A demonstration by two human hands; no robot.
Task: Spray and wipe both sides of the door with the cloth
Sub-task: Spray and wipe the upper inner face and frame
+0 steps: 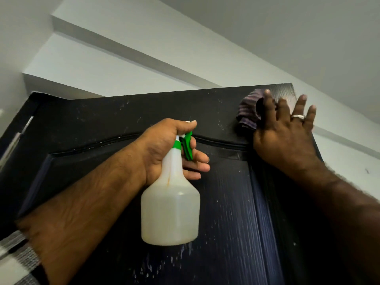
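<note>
Door: a dark panelled door (115, 112) fills the lower and middle frame, seen from below, its top edge running across the middle of the picture; pale droplets and streaks speckle its face, thickest at the bottom centre.
Left hand: the left hand (168, 149) at frame centre is curled round the neck of a spray bottle (170, 210), fingers by the green trigger (187, 147); the translucent white bottle body hangs below the fist, in front of the door panel.
Right hand: the right hand (285, 130) at upper right lies flat with fingers spread and straight, pressing a striped purple cloth (248, 112) against the door's top right corner; a ring (298, 116) shows on one finger.
Cloth: bunched, showing to the left of the fingers.
Surroundings: white ceiling (267, 27) and stepped soffits above; a hinge (18, 136) at the left edge.
</note>
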